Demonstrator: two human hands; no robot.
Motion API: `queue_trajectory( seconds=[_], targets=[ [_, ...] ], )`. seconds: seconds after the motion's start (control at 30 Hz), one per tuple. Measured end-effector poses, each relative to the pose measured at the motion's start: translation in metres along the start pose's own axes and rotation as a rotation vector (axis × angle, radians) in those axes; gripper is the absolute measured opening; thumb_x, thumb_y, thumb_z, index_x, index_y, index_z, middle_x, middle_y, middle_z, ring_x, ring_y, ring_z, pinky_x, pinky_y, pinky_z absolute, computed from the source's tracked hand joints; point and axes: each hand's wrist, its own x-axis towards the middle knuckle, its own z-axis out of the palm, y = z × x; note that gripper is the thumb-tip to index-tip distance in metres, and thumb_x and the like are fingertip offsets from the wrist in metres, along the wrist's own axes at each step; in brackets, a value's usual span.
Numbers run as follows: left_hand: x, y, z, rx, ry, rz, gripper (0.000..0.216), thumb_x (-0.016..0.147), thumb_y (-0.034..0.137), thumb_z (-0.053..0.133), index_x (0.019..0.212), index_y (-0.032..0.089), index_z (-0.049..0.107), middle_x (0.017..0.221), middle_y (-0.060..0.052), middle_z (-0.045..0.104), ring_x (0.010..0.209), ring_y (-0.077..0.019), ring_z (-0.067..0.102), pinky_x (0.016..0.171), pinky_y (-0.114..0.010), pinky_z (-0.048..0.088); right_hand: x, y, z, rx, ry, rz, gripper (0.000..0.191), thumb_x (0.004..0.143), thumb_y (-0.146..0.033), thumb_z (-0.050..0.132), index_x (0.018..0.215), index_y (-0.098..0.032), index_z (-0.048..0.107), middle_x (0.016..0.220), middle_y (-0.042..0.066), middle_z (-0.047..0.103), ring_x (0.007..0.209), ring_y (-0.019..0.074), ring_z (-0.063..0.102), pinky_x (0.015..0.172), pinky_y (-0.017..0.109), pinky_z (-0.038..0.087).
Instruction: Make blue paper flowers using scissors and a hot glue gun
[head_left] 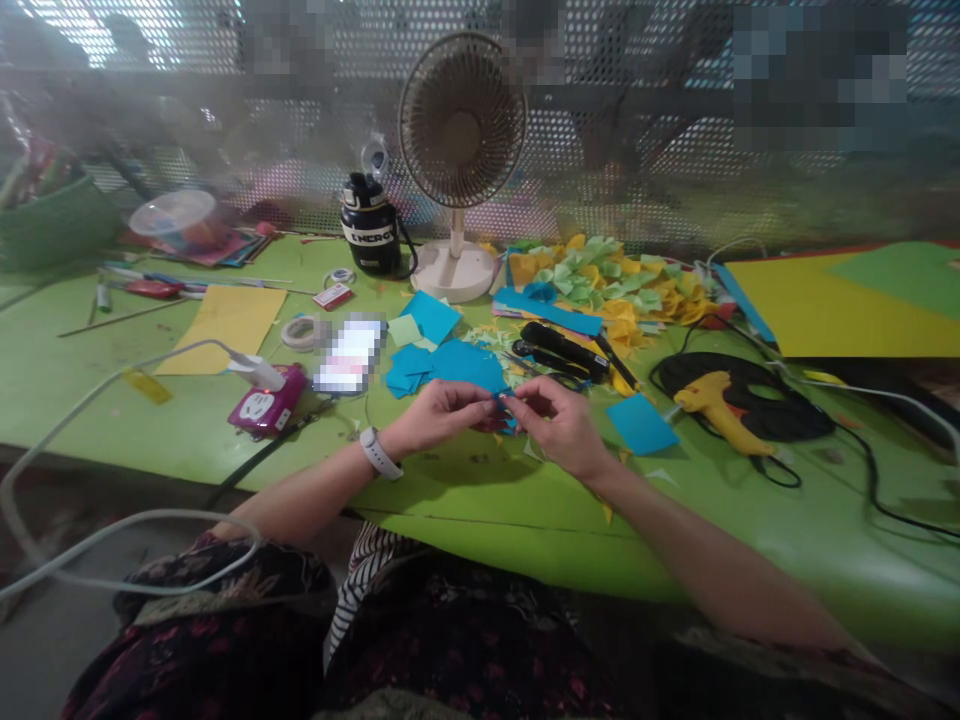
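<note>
Blue paper piece is positioned between left hand and right hand, at the near edge of the blue sheets on the green worktop. Fingers of both hands: pinched together on the piece. Blue square lies between right hand and yellow glue gun.

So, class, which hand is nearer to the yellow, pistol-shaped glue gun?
Right. The bare right hand is left of the glue gun, with a blue paper square between; the bare left hand is farther left.
</note>
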Motion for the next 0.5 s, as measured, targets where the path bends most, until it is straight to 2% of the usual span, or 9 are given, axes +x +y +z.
queue_trajectory(
  seconds=[0.2,0.33,0.4,0.5],
  targets=[
    [0.0011,0.0013,0.0006,-0.095,0.014,-0.046,0.043,0.070,0.048,0.084,0.087,0.010,0.071,0.081,-0.009,0.078,0.076,-0.0191,0.076,0.079,-0.033,0.063,0.0017,-0.0056,-0.0055,0.111,0.040,0.066,0.043,0.082,-0.064,0.065,0.080,-0.023,0.053,0.065,-0.002,0.058,0.055,0.0140,0.058,0.052,0.028,0.048],
    [0.0006,0.0048,0.0033,-0.149,-0.037,-0.097,0.045,0.069,0.050,0.084,0.084,0.010,0.069,0.078,-0.012,0.078,0.076,-0.0213,0.077,0.078,-0.035,0.063,0.0025,-0.0064,-0.0092,0.014,-0.095,0.048,0.051,0.092,-0.065,0.049,0.066,-0.022,0.049,0.056,-0.002,0.053,0.052,0.0123,0.050,0.052,0.028,0.041],
    [0.0005,0.0057,0.0042,-0.151,-0.068,-0.127,0.045,0.069,0.050,0.084,0.083,0.010,0.069,0.080,-0.013,0.078,0.076,-0.0219,0.077,0.079,-0.036,0.062,0.0016,-0.0048,-0.0081,-0.031,-0.138,0.028,0.051,0.093,-0.063,0.049,0.063,-0.022,0.046,0.052,-0.004,0.048,0.050,0.0118,0.045,0.051,0.028,0.036],
    [0.0007,0.0048,0.0038,-0.162,-0.085,-0.155,0.046,0.068,0.050,0.084,0.084,0.010,0.069,0.080,-0.013,0.078,0.075,-0.0221,0.076,0.079,-0.038,0.062,-0.0002,-0.0029,-0.0055,-0.011,-0.131,0.035,0.048,0.093,-0.061,0.052,0.065,-0.023,0.045,0.051,-0.006,0.043,0.048,0.0111,0.041,0.050,0.027,0.035]
  ],
)
